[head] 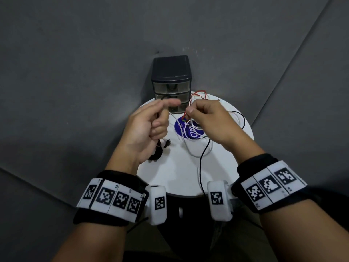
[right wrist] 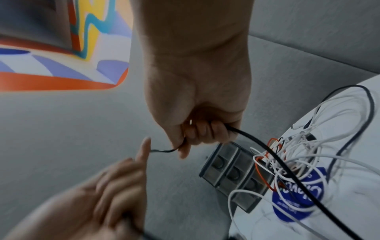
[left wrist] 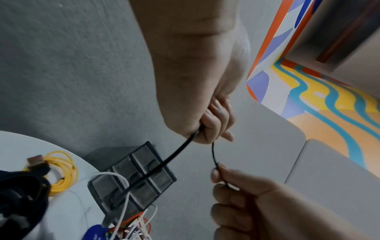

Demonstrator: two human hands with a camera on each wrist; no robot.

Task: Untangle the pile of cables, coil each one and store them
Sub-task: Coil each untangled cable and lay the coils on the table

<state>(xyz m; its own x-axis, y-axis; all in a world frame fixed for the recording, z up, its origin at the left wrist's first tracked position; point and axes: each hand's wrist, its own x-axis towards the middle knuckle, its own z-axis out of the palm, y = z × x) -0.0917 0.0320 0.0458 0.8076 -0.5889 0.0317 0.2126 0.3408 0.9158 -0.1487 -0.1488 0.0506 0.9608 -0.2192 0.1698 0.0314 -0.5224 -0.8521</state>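
Head view shows the left hand (head: 146,127) and right hand (head: 209,120) raised close together above a round white table (head: 181,178), each curled on a thin black cable (head: 203,157) that trails off the table's near edge; the step in hand looks like freeing this one cable before coiling it. A tangle of white and red cables (head: 197,99) sits at the far side, touching a small black drawer unit (head: 171,76) where the coils presumably go. Left wrist view: the left hand (left wrist: 207,123) grips the black cable (left wrist: 174,155), a short span running to the right hand's fingertips (left wrist: 218,170), which pinch it; a yellow coil (left wrist: 61,170) lies on the table near its rim. Right wrist view: the right hand (right wrist: 203,129) is closed round the black cable (right wrist: 273,159), which passes over the white tangle (right wrist: 308,151) and a blue round sticker (right wrist: 298,198). Next, I judge, calls for drawing the cable up and clear of the tangle; open room lies toward the person, while the table edge and drawers crowd the far side.
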